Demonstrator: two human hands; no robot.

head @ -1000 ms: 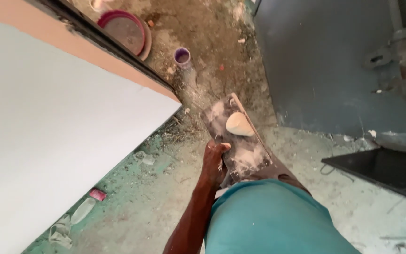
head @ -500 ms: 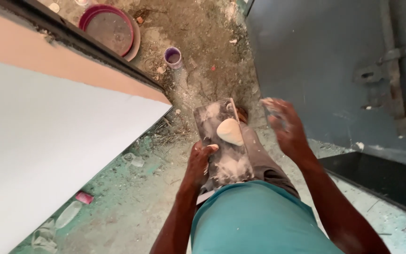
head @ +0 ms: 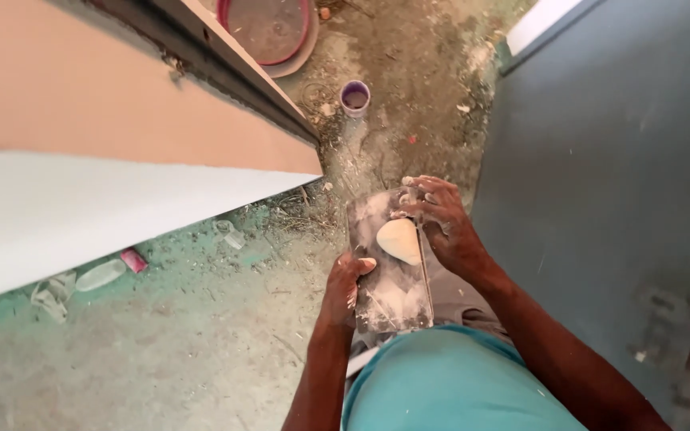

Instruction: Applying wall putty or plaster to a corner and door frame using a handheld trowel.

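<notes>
Both hands met at the flat mixing board (head: pixel 387 275) in the lower middle of the frame, just above the person's teal shirt (head: pixel 449 383). Left hand (head: pixel 346 287) clenched the board's left edge, thumb lying on its top face and fingers curled out of sight beneath, so it carried the board. Right hand (head: pixel 443 223) sat at the board's upper right edge, fingers bent and dusted white, fingertips touching the smeared surface beside the lump of pale putty (head: pixel 399 240); whether it pinched anything could not be told. That lump lay on the upper half of the board, just left of the right hand and up-frame from the left thumb, so the right hand was the nearer one. The board's long axis ran from the person's body away toward the top of the frame, tilted slightly left. Farther up the frame a small purple cup (head: pixel 354 97) stood on the dirty floor (head: pixel 201 351), well apart from both hands.
</notes>
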